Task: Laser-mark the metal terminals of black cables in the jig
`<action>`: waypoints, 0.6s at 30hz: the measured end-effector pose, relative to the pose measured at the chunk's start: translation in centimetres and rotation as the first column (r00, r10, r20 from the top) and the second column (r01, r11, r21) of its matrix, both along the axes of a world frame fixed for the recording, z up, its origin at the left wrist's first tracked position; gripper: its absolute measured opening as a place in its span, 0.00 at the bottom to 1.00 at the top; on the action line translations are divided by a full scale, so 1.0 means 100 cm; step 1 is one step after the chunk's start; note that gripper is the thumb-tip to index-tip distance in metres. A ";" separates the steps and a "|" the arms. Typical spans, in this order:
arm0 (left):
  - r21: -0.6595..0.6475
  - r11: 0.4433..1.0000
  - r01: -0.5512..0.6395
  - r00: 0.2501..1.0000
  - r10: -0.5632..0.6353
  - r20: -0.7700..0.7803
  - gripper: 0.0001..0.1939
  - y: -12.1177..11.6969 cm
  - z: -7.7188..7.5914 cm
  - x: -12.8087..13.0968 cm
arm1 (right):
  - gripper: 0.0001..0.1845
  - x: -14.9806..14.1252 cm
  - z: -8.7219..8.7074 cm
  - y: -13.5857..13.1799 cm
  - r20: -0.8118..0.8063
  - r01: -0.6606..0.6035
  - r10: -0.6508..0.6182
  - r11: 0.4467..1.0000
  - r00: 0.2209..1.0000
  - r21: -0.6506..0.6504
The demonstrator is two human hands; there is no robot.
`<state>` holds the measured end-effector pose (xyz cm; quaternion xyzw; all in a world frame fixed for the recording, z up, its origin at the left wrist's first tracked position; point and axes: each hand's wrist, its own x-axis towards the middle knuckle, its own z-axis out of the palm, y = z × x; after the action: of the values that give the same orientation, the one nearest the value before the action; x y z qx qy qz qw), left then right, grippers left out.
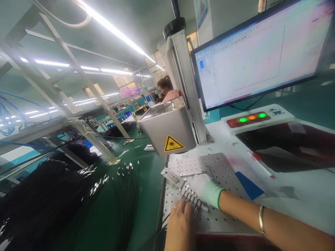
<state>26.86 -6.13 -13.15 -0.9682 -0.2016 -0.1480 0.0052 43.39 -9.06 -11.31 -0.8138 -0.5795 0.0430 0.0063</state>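
My right hand (pixel 202 186), in a white glove with a green cuff, rests on the perforated metal plate (pixel 222 167) with its fingers curled over a row of metal cable connectors (pixel 192 198). My bare left hand (pixel 183 216) lies flat on the black cables just behind those connector tips. A small white fixture (pixel 172 176) sits on the plate right in front of the connectors. A laser marking head (pixel 167 129) with a yellow warning sticker hangs above the plate.
A monitor (pixel 261 52) stands at the right above a control panel (pixel 251 118) with lit green and orange buttons. Bundles of black cables (pixel 39 195) lie on the green bench at left. A red pen (pixel 261 165) lies on the white desk. A person (pixel 166 90) sits far back.
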 end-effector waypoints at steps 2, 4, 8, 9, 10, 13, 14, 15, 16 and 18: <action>0.088 0.996 0.009 1.000 -0.009 -0.002 0.10 -0.007 -0.023 -0.003 | 0.15 0.001 0.000 0.001 -0.005 0.004 -0.004 1.000 1.000 -0.004; 0.169 0.985 -0.019 1.000 0.014 0.028 0.11 -0.013 -0.046 0.000 | 0.14 0.001 -0.001 0.001 -0.013 0.012 -0.013 1.000 1.000 -0.010; 0.223 0.972 -0.067 0.997 0.058 0.046 0.15 -0.021 -0.066 0.012 | 0.12 0.002 -0.002 0.002 -0.028 0.024 -0.024 1.000 0.999 -0.004; 0.220 0.973 -0.065 0.997 0.058 0.041 0.16 -0.023 -0.065 0.014 | 0.12 0.002 -0.002 0.002 -0.031 0.029 -0.029 1.000 0.999 0.002; 0.213 0.975 -0.066 0.997 0.058 0.040 0.17 -0.024 -0.061 0.015 | 0.12 0.003 -0.003 0.002 -0.033 0.033 -0.033 0.999 0.999 0.009; 0.135 0.987 -0.092 0.995 0.086 0.054 0.17 -0.027 -0.046 0.016 | 0.11 0.004 -0.007 0.003 -0.036 0.040 -0.039 0.999 0.999 0.028; 0.093 0.990 -0.107 0.993 0.101 0.065 0.17 -0.028 -0.041 0.017 | 0.11 0.004 -0.008 0.003 -0.038 0.037 -0.036 0.999 0.999 0.032; 0.053 0.991 -0.120 0.990 0.115 0.078 0.17 -0.029 -0.037 0.017 | 0.10 0.004 -0.009 0.004 -0.039 0.031 -0.029 0.999 0.999 0.036; 0.018 0.992 -0.128 0.988 0.126 0.090 0.17 -0.029 -0.034 0.018 | 0.10 0.004 -0.010 0.004 -0.040 0.023 -0.021 0.999 0.999 0.040; -0.018 0.990 -0.136 0.984 0.138 0.117 0.16 -0.030 -0.031 0.020 | 0.09 0.003 -0.011 0.004 -0.040 0.008 -0.006 0.999 0.999 0.045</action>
<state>28.83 -9.16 -16.21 -0.9417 -0.2684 -0.2031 -0.0014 43.69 -8.62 -12.40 -0.8144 -0.5772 0.0462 0.0364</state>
